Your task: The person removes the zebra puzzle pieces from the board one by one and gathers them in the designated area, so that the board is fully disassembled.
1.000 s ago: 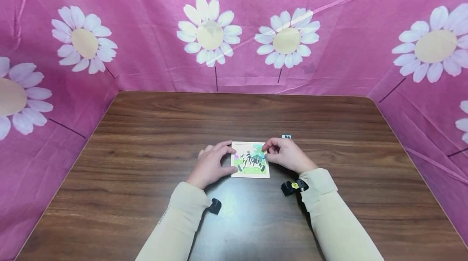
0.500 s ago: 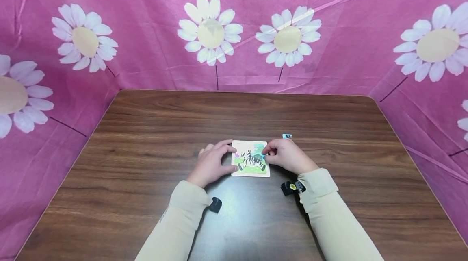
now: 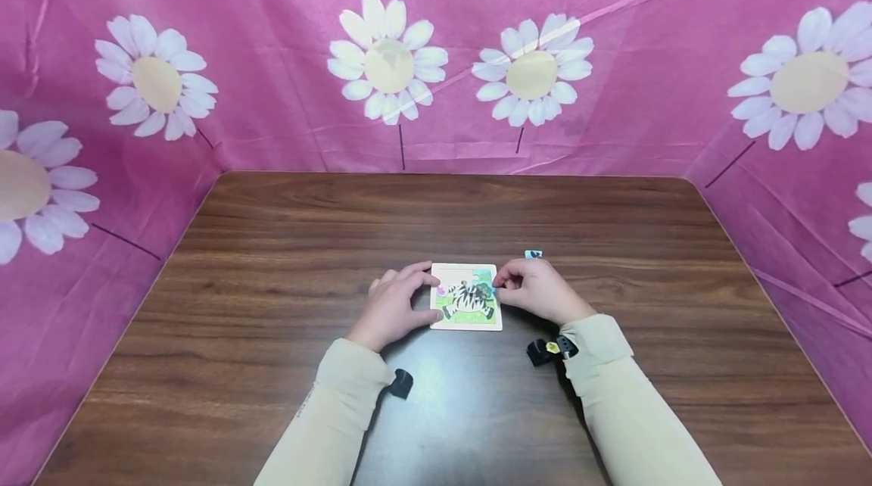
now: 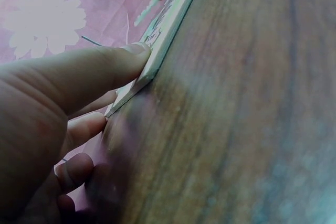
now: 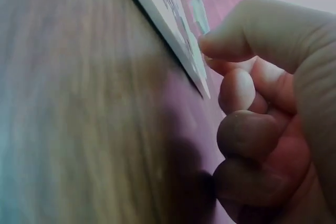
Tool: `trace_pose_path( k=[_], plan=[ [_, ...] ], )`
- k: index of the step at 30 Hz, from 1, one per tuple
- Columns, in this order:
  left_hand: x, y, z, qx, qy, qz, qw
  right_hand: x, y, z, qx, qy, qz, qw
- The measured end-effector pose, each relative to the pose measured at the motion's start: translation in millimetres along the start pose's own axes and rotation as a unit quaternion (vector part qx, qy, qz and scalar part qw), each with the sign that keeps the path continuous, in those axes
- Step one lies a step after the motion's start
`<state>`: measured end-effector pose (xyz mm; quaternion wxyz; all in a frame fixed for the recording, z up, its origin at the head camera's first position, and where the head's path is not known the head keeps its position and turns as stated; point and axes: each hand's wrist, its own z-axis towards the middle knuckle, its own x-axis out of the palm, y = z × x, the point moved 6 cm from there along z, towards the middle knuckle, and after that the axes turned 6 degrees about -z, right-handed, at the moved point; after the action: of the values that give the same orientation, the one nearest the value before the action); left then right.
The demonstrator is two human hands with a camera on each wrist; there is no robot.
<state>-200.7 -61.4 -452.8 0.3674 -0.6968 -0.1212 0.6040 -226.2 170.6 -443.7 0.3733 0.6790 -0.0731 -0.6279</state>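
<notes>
A square wooden puzzle board (image 3: 455, 274) with a zebra picture lies on the table. My left hand (image 3: 391, 308) holds its left side, thumb at the near corner and fingers along the far part. With thumb and index finger, my right hand (image 3: 541, 291) pinches a thin puzzle piece (image 4: 149, 10) above the board's right side. The right wrist view shows this puzzle piece (image 5: 197, 9) tilted over the board (image 5: 157, 17), its held end at the thumb tip. The other right fingers are curled in.
Just beyond my right hand lies a small blue puzzle piece (image 3: 534, 253), partly hidden by the hand. The brown wooden table (image 3: 306, 221) ends at a pink cloth (image 3: 463, 145) with white flowers at the back and sides.
My right hand has shifted slightly right with the puzzle piece, which has turned a little over the board. My left hand stays in place at the board's left side.
</notes>
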Motion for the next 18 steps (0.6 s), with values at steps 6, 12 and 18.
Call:
trace_pose_path(
  k=[6,12,18],
  plan=[
    [0.2,-0.3,-0.7,0.003,-0.003,-0.003,1.0,-9.4,-16.3,-8.7,0.043,-0.007,0.007,0.999],
    [1.0,0.0,-0.9,0.004,-0.003,-0.002,1.0,-18.0,-27.2,-15.5,0.06,-0.012,0.009,0.998],
    [0.3,0.4,-1.0,0.005,-0.007,-0.002,1.0,-28.9,-36.3,-18.9,0.074,-0.036,0.012,0.997]
  ],
)
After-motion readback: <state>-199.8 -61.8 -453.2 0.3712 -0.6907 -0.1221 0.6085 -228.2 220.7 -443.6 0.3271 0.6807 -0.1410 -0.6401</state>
